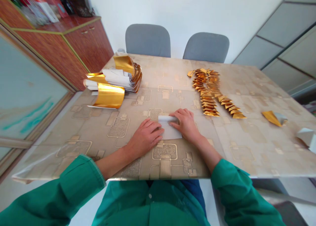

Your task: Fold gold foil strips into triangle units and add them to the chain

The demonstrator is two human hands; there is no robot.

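A small sheet of paper [170,133], white side up, lies on the table in front of me, with a folded strip along its far edge. My left hand [148,134] holds the sheet's left edge against the tabletop, fingers close together. At the right end of the folded strip, my right hand [185,123] is closed on the paper, its thumb on the near side and the fingers bent over the far side. The underside of the sheet is hidden.
Gold-and-white paper sheets [111,96] lie stacked at the back left. Rows of folded gold paper pieces [209,102] stand right of centre. A loose gold piece [271,118] and a curled white sheet [307,137] lie farther right. Two grey chairs [148,40] stand behind the table.
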